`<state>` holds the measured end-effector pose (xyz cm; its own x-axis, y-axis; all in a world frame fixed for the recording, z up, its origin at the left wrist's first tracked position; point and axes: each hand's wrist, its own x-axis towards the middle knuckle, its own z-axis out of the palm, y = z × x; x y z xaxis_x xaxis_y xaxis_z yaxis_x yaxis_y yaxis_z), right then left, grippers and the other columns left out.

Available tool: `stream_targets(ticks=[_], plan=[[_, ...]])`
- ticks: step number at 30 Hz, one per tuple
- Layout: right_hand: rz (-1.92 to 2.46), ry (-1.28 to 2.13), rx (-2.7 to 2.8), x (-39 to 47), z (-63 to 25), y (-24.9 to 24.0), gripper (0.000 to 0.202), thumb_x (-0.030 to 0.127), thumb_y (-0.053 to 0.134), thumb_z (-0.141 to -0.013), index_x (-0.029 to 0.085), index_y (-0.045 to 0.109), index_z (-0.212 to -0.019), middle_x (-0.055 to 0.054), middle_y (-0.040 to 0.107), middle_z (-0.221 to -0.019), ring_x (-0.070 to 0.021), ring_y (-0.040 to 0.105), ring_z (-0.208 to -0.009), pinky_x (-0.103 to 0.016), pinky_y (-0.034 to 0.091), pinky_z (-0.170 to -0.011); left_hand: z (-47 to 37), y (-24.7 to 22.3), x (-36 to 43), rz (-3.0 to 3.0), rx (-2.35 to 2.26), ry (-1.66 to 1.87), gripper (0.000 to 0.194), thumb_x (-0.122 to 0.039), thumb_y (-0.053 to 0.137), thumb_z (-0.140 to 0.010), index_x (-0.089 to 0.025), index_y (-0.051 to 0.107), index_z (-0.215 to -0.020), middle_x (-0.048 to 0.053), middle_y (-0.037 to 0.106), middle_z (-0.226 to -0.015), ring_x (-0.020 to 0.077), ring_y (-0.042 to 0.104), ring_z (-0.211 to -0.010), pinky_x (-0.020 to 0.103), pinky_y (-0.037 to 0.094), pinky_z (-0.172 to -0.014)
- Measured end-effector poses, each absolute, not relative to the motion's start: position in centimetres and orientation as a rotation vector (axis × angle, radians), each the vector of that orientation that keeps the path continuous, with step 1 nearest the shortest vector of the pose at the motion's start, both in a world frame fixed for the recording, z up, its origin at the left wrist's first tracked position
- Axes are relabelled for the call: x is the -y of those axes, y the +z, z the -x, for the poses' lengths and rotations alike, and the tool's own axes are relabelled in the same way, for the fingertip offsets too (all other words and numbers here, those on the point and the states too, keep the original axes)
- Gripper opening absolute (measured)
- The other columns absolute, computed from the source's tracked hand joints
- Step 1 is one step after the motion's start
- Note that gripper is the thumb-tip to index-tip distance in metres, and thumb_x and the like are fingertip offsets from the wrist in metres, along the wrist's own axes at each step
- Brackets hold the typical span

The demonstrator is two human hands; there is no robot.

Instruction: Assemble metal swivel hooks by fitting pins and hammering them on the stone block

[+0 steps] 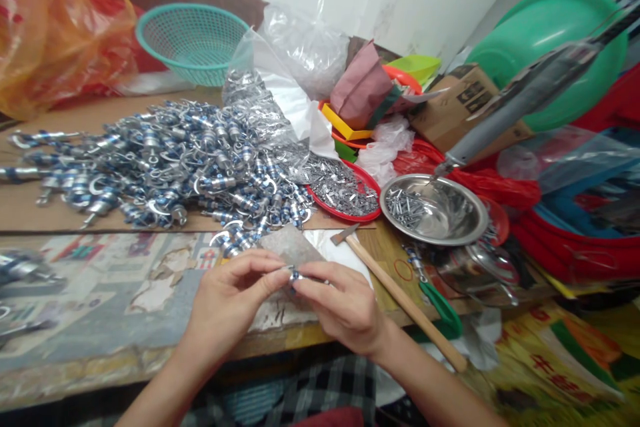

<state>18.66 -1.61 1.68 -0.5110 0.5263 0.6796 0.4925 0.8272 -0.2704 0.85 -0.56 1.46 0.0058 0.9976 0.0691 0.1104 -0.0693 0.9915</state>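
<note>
Over the table's front edge, my left hand [240, 293] and my right hand [345, 300] meet fingertip to fingertip. Held in my right fingers is a small silver metal fitting [296, 277] with a blue band, partly hidden by them. My left thumb and forefinger are pinched together against its near end, on something too small to make out. Just beyond the fingers lies a flat grey metal block [291, 243]. A large heap of similar silver-and-blue fittings [165, 153] spreads over cardboard to the left. A hammer [400, 293] with a wooden handle lies right of my hands.
A red dish [373, 212] of small metal pieces and a steel bowl [457, 235] of metal pins stand behind the hammer. Above the bowl, a grey power screwdriver [520, 103] hangs at a slant. A teal basket [200, 40] and plastic bags [60, 33] line the back.
</note>
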Motion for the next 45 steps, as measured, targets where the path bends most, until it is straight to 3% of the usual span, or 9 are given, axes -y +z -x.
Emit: stream_targets(ticks=[8, 12, 14, 17, 20, 26, 33, 38, 45], plan=[[0.695, -0.042, 2.200, 1.6, -18.8, 2.2, 0.023, 0.006, 0.048, -0.083, 0.014, 0.067, -0.093, -0.012, 0.070, -0.093, -0.0172, 0.066, -0.086, -0.026, 0.055, -0.069, -0.2, 2.8, 0.6, -1.669, -1.242, 1.117, 0.011, -0.027, 0.065, -0.069, -0.023, 0.071, -0.061, 0.003, 0.071, -0.088, 0.0198, 0.064, -0.083, 0.031, 0.047, -0.082], [0.810, 0.238, 2.037, 2.1, -17.8, 2.1, 0.017, 0.008, 0.057, -0.079, 0.013, 0.071, -0.087, -0.012, 0.071, -0.086, -0.0152, 0.068, -0.075, -0.022, 0.056, -0.064, -0.3, 2.7, 1.0, -1.451, -1.214, 1.037, 0.012, -0.029, 0.065, -0.070, -0.020, 0.071, -0.066, 0.003, 0.074, -0.073, 0.0192, 0.066, -0.070, 0.029, 0.052, -0.070], [0.872, 0.364, 1.935, 2.3, -17.3, 2.2, 0.012, 0.012, 0.062, -0.076, 0.013, 0.072, -0.084, -0.011, 0.072, -0.080, -0.0146, 0.067, -0.070, -0.021, 0.055, -0.063, -0.5, 2.3, 1.4, -1.286, -1.227, 1.071, 0.018, -0.031, 0.069, -0.065, -0.018, 0.070, -0.078, 0.004, 0.074, -0.076, 0.0201, 0.068, -0.072, 0.029, 0.054, -0.068], [1.015, 0.569, 1.847, 2.3, -17.2, 2.9, 0.009, 0.015, 0.068, -0.072, 0.014, 0.073, -0.080, -0.008, 0.072, -0.073, -0.0146, 0.067, -0.064, -0.021, 0.054, -0.059, -0.9, 1.6, 1.8, -1.138, -1.156, 1.118, 0.048, -0.029, 0.074, -0.060, -0.019, 0.061, -0.105, 0.003, 0.073, -0.090, 0.0202, 0.067, -0.086, 0.029, 0.055, -0.075], [1.129, 0.777, 1.917, 0.8, -18.1, 3.7, 0.006, 0.020, 0.070, -0.071, 0.017, 0.074, -0.075, -0.004, 0.072, -0.069, -0.0138, 0.066, -0.063, -0.022, 0.053, -0.058, -1.2, 1.3, 1.7, -1.062, -1.112, 1.131, 0.056, -0.029, 0.072, -0.064, -0.019, 0.051, -0.115, 0.001, 0.070, -0.080, 0.0179, 0.066, -0.082, 0.027, 0.055, -0.074], [1.686, 0.171, 1.967, -7.3, -22.2, 3.2, 0.024, 0.009, 0.052, -0.082, 0.018, 0.070, -0.096, -0.007, 0.070, -0.099, -0.0178, 0.063, -0.093, -0.030, 0.047, -0.084, -1.2, 1.8, 0.8, -1.012, -1.060, 1.027, 0.064, -0.029, 0.073, -0.064, -0.018, 0.041, -0.118, 0.001, 0.067, -0.072, 0.0175, 0.066, -0.071, 0.027, 0.055, -0.066], [1.890, 0.128, 2.066, -11.6, -22.7, 1.4, 0.025, 0.005, 0.058, -0.071, 0.018, 0.073, -0.086, -0.011, 0.069, -0.089, -0.0269, 0.062, -0.091, -0.035, 0.045, -0.081, -0.7, 2.9, 0.3, -1.048, -0.995, 0.852, 0.061, -0.025, 0.069, -0.065, -0.017, 0.038, -0.118, -0.003, 0.063, -0.065, 0.0147, 0.062, -0.061, 0.025, 0.051, -0.058], [1.918, 0.123, 1.996, -11.9, -24.4, 1.2, 0.026, 0.011, 0.056, -0.076, 0.015, 0.071, -0.097, -0.013, 0.065, -0.098, -0.0256, 0.060, -0.094, -0.035, 0.044, -0.083, -0.4, 2.7, 0.1, -1.029, -0.977, 0.812, 0.060, -0.022, 0.067, -0.066, -0.017, 0.037, -0.118, -0.002, 0.064, -0.064, 0.0145, 0.062, -0.060, 0.023, 0.050, -0.055], [1.831, 0.309, 1.853, -10.0, -25.7, 2.5, 0.019, 0.018, 0.053, -0.082, 0.014, 0.071, -0.088, -0.008, 0.071, -0.084, -0.0196, 0.064, -0.081, -0.032, 0.047, -0.078, -0.2, 1.8, -0.5, -0.911, -0.992, 0.844, 0.071, -0.017, 0.074, -0.057, -0.018, 0.035, -0.117, -0.004, 0.064, -0.063, 0.0154, 0.065, -0.060, 0.026, 0.053, -0.059]])
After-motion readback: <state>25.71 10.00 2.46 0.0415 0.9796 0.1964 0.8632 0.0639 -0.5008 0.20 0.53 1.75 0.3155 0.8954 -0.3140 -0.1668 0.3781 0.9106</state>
